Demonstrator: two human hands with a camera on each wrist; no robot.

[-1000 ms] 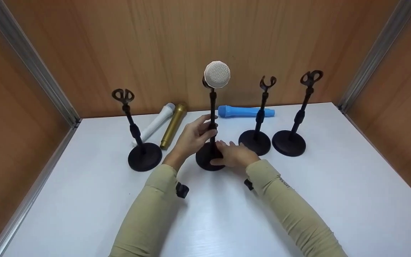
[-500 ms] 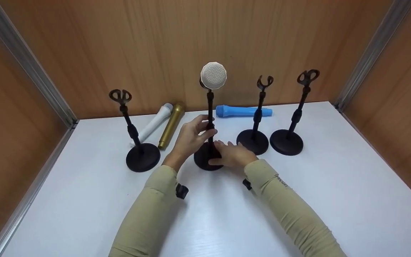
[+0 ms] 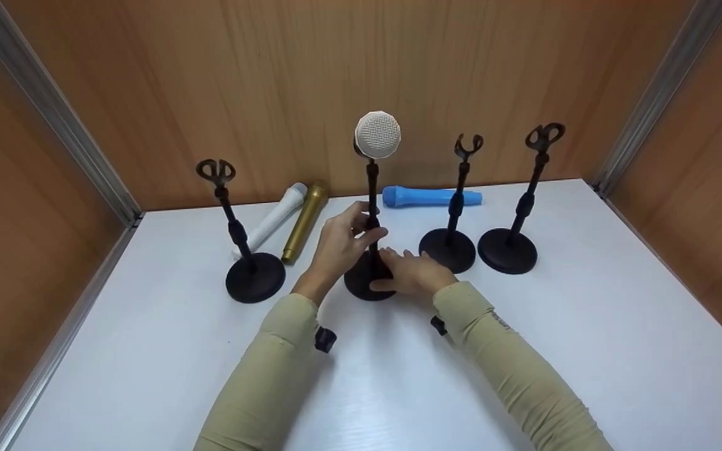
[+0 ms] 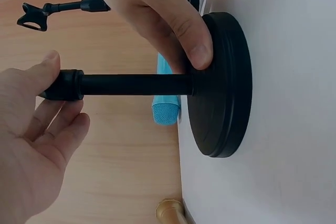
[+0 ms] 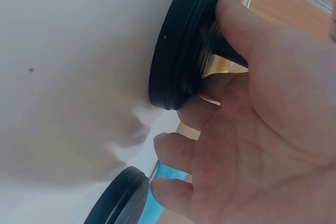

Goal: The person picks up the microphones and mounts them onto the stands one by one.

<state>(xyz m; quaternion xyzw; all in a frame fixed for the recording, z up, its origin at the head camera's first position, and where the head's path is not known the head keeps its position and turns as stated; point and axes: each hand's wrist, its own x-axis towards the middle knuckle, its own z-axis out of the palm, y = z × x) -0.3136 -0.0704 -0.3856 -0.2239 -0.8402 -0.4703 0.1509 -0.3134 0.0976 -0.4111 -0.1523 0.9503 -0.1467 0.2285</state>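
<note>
In the head view, a black microphone stand stands upright mid-table, its clip holding a microphone with a round white mesh head that faces me. My left hand grips the stand's pole at mid-height; the left wrist view shows thumb and fingers around the thicker collar. Low at the stand, my right hand rests on the round base, thumb and index finger on its top near the pole. The other fingers of the right hand spread loosely beyond the base rim.
An unloaded stand is on the left, and two more, a nearer stand and a farther stand, are on the right. A white microphone, gold microphone and blue microphone lie near the wooden back wall.
The left hand has shifted slightly on the pole, its thumb now reaching a little farther across it. The right hand and the stand keep their places; the view sways slightly.
</note>
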